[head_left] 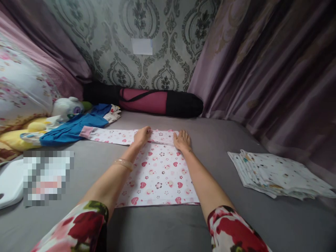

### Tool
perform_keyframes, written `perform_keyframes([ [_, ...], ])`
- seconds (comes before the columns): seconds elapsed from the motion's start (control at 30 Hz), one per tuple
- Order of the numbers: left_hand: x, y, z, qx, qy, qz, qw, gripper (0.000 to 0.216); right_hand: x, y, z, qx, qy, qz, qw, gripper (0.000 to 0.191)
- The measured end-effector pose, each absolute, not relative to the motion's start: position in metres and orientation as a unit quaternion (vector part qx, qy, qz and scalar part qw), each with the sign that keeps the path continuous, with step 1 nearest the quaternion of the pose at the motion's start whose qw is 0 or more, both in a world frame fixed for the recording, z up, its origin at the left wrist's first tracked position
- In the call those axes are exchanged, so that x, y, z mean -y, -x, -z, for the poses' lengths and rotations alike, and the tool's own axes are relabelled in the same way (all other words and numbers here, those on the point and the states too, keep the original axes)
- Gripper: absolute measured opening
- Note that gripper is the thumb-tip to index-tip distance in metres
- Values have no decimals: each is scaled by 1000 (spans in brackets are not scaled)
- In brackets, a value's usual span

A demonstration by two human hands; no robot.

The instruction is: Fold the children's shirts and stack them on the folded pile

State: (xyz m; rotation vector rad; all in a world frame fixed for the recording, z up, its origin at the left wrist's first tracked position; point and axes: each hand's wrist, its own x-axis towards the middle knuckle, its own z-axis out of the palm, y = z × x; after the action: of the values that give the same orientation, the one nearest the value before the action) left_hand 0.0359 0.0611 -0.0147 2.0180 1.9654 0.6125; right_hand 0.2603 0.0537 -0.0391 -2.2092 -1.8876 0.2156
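Note:
A white child's shirt (pixel 160 171), printed with hearts and small flowers, lies spread on the grey bedding in front of me. One sleeve (pixel 110 135) with a pink cuff stretches out to the left; on the right no sleeve sticks out. A folded band of cloth crosses the shirt's top edge. My left hand (pixel 142 136) is closed at this band, fingers curled on the fabric where the sleeve meets the body. At the band's right end my right hand (pixel 183 140) rests flat, fingers stretched out on the cloth and its edge.
Right of the shirt sits a stack of folded white printed cloth (pixel 280 175). Blue clothing (pixel 76 127) and plush toys (pixel 67 106) lie at the left. A long black and maroon bag (pixel 144 101) runs along the wall. A white board-like object (pixel 12 182) is at the left edge.

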Motion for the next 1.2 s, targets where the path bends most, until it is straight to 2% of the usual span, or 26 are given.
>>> perform_keyframes([
  [0.23,-54,-40,12,-727,-678,-99,45,39,-52,-256,44,635,764,-46,108,70],
  [0.47,-59,-46,15,-754,-648,-94,62,38,-53,-254,44,632,768,-41,98,70],
  [0.63,-54,-47,12,-734,-659,-137,-93,38,-53,-256,39,632,767,-55,92,68],
  [0.7,-49,-52,8,-692,-698,-138,-122,38,-51,-252,34,636,764,-50,95,66],
  [0.83,-37,-73,9,-619,-767,-150,-73,32,-42,-229,24,712,691,-12,126,61],
  [0.97,-35,-86,24,-615,-770,-167,-12,39,-32,-206,25,803,586,-51,98,58],
  [1.2,-40,-79,46,-631,-762,-144,23,50,-34,-204,35,818,564,-84,76,59],
])
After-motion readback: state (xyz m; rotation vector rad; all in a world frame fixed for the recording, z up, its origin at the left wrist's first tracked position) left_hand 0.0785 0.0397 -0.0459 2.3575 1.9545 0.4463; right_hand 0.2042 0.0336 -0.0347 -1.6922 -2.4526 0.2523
